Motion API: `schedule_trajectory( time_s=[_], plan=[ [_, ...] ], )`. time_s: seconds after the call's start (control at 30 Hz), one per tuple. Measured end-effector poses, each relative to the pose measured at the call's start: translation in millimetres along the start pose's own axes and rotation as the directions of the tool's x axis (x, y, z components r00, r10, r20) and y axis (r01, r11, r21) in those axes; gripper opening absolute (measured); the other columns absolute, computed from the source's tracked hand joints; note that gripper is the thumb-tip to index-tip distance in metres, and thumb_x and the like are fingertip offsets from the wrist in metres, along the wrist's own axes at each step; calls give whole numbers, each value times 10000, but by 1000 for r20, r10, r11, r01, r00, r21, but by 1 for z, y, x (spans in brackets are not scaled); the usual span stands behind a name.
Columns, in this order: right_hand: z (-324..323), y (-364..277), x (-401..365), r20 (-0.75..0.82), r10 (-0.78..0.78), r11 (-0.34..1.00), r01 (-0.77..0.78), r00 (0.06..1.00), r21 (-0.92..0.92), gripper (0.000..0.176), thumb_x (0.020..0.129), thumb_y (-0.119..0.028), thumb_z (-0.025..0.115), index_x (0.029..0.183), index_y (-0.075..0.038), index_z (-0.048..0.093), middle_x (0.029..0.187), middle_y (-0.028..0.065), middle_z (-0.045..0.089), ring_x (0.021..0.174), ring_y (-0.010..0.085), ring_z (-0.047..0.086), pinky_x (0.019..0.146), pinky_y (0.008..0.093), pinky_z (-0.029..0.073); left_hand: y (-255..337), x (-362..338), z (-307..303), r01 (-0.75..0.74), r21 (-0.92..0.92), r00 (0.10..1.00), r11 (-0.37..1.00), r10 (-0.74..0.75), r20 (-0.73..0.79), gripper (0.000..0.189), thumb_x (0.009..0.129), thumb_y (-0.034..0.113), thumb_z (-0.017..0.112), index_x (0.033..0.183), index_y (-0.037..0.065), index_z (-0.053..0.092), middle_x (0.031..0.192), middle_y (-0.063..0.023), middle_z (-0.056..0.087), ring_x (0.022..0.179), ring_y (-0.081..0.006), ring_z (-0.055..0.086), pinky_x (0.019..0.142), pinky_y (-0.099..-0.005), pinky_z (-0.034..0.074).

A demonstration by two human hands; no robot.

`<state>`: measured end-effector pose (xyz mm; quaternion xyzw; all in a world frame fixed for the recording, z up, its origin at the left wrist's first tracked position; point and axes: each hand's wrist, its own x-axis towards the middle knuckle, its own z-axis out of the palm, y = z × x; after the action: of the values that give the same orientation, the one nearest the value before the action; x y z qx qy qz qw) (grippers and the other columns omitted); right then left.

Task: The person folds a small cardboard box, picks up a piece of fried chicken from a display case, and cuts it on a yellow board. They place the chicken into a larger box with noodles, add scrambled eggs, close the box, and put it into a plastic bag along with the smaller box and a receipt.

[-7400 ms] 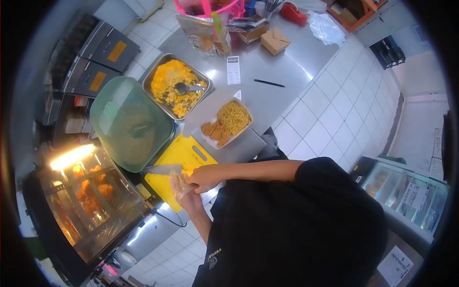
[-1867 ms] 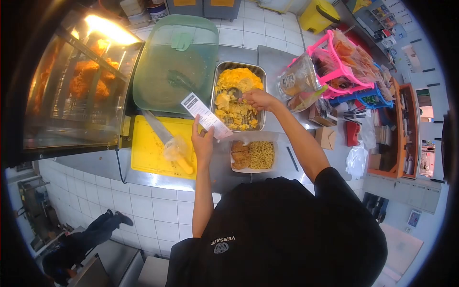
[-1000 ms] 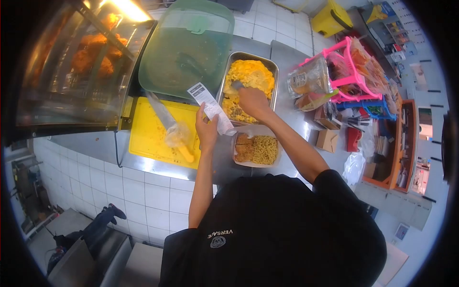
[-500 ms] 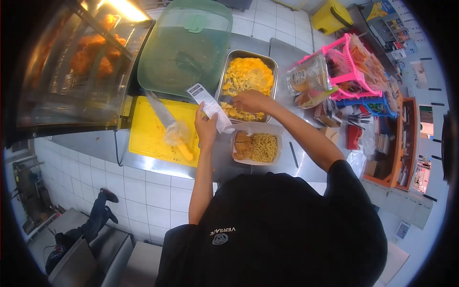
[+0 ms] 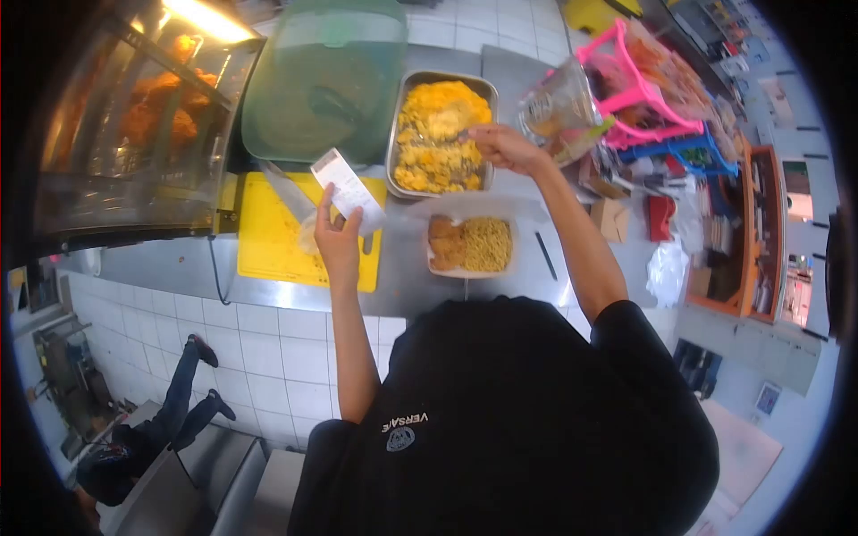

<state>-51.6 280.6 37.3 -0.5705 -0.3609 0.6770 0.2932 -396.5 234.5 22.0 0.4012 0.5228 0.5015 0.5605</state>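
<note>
My left hand (image 5: 340, 239) pinches a printed paper receipt (image 5: 347, 185) above the yellow cutting board (image 5: 344, 275). On that board lies a large knife (image 5: 290, 194), its handle hidden behind my hand. My right hand (image 5: 506, 148) is closed on a metal spoon (image 5: 464, 136) at the right side of a metal tray (image 5: 393, 170); the spoon's far end is buried in or hidden by the yellow, egg-like food (image 5: 436, 156). In front of the tray sits an open takeaway box (image 5: 469, 273) with noodles (image 5: 489, 244) and browned, sliced meat (image 5: 445, 242).
A green translucent lidded tub (image 5: 313, 116) stands behind the board, beside a lit glass display warmer (image 5: 134, 134) with fried food. To the right are a pink basket (image 5: 635, 98) of packets, a blue basket (image 5: 684, 154) and a black pen (image 5: 546, 256). Another person (image 5: 170, 424) is at lower left.
My right hand has moved up and right from the near part of the tray. The receipt in my left hand has shifted left over the board. The camera view has shifted slightly.
</note>
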Motion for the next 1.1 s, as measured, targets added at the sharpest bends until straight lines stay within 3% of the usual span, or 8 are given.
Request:
schedule_trajectory(
  time_s=[0.2,0.37,0.5,0.57,0.67,0.77,0.87,1.1],
  plan=[
    [22,-7,-125,-155,-119,965,151,981,215,326,1046,-299,496,1132,-8,615,609,-100,305,453,-1,241,386,187,162,19,-22,-3,91,176,994,980,-100,48,606,878,-58,642,1442,56,452,1300,-184,587,1127,-228,629,902,-315,537],
    [72,42,-218,-232,62,942,20,971,334,323,1046,-288,495,1116,-1,625,595,-102,289,456,-4,248,388,189,174,9,-25,-9,99,242,991,965,-118,63,595,881,-53,649,1435,58,463,1355,-206,553,1159,-258,625,908,-335,539],
    [120,108,-190,-298,210,895,-61,931,441,340,1036,-302,512,1167,-13,634,588,-76,317,485,28,300,426,212,260,13,-20,-1,104,299,984,949,-141,107,591,881,-52,649,1433,62,469,1384,-207,531,1186,-270,611,910,-339,540],
    [135,155,-150,-534,-62,974,-66,843,-217,304,1001,-185,518,1233,-3,594,590,10,431,570,159,525,528,329,435,17,-20,0,89,276,982,957,-131,138,589,882,-49,649,1432,64,471,1387,-209,528,1198,-275,603,908,-338,541],
    [154,201,-111,-535,-571,636,-77,622,-768,416,925,-64,513,1334,12,506,774,150,577,790,356,641,713,469,502,25,-25,1,45,242,982,969,-87,167,590,881,-44,650,1433,70,473,1390,-216,525,1217,-289,590,907,-343,543],
    [175,169,-119,-647,-338,648,-329,684,-687,406,970,-112,478,1359,4,481,1012,263,606,935,477,617,778,549,500,32,-36,-5,41,276,987,960,-83,141,595,878,-30,656,1434,84,475,1404,-219,513,1234,-300,579,912,-350,542],
    [177,162,-123,-684,-310,671,-358,660,-649,421,965,-98,459,1375,-7,461,1153,257,578,940,477,617,786,537,503,24,-49,-19,24,277,992,960,-57,114,603,874,-19,661,1437,97,476,1420,-218,500,1249,-305,569,923,-359,538],
    [178,180,-136,-591,-367,708,-197,718,-679,355,975,-115,435,1298,6,521,1047,292,628,960,465,610,798,537,486,2,-64,-40,124,189,987,974,-141,80,605,872,-29,653,1437,94,475,1422,-220,495,1246,-304,572,950,-375,531]
  ],
)
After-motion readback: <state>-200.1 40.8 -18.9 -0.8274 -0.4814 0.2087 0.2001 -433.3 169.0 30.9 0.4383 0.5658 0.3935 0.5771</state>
